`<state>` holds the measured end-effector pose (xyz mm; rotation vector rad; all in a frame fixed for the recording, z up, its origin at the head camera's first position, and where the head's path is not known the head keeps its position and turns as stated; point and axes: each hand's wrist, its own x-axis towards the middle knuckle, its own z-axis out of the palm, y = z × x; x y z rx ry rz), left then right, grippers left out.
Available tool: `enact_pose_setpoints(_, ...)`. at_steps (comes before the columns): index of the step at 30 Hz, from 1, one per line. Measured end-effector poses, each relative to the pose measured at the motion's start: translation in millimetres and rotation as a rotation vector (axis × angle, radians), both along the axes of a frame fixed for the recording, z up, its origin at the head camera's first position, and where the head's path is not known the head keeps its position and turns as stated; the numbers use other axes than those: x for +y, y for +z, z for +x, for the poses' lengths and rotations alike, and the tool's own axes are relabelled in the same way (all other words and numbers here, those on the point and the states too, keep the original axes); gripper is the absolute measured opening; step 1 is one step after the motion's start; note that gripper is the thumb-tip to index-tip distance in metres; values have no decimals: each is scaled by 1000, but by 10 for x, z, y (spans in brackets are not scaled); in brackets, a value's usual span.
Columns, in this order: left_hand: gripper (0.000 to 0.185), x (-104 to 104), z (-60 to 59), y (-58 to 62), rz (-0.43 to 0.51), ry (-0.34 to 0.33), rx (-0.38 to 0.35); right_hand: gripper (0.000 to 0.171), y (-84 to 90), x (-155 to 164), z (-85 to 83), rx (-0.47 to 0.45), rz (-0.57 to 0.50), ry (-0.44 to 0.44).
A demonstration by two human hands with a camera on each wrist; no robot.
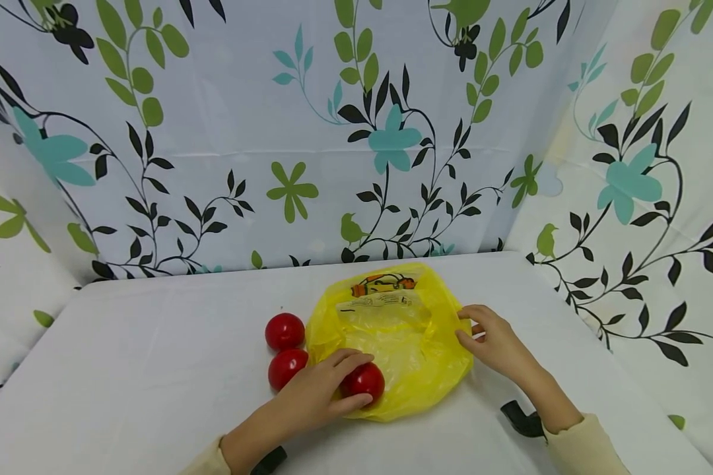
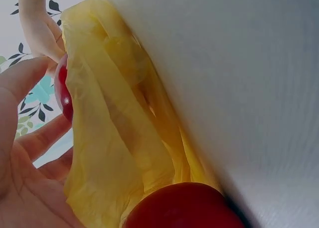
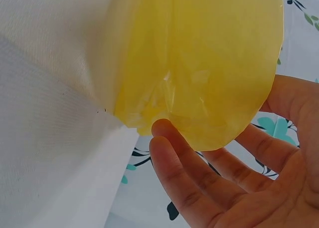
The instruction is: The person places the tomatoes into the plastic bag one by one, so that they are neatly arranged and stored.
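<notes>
My left hand [image 1: 321, 389] holds a glossy red round fruit [image 1: 365, 382], thumb and fingers spread around it, over the near left part of a yellow plastic bag [image 1: 392, 343]. In the left wrist view, the bag [image 2: 109, 113] partly hides this fruit [image 2: 62, 88]. The right hand [image 1: 496, 340] holds the bag's right rim; in the right wrist view its fingers [image 3: 187, 180] lie along one side of the plastic, and the thumb tip is hidden behind it. Two more red fruits, one farther back [image 1: 285, 331] and one nearer [image 1: 287, 368], lie left of the bag.
A white-covered table [image 1: 154, 356] bears everything. Behind it hangs a leaf-patterned curtain [image 1: 243, 132], and similar cloth [image 1: 636, 277] stands on the right side. Black straps show at both wrists, the right one [image 1: 523, 419] more fully.
</notes>
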<state>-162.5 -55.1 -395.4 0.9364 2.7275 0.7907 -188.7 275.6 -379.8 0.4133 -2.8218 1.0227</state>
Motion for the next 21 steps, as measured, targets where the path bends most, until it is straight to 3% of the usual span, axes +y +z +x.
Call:
enact_pose_setpoints(15,48,-80,27,139,61,36,122,29,-24,15,15,9,-18,11)
enact_pose_setpoints(21,43,-164,60,174,107,70,215,29,-19,26,-7,7,-7,16)
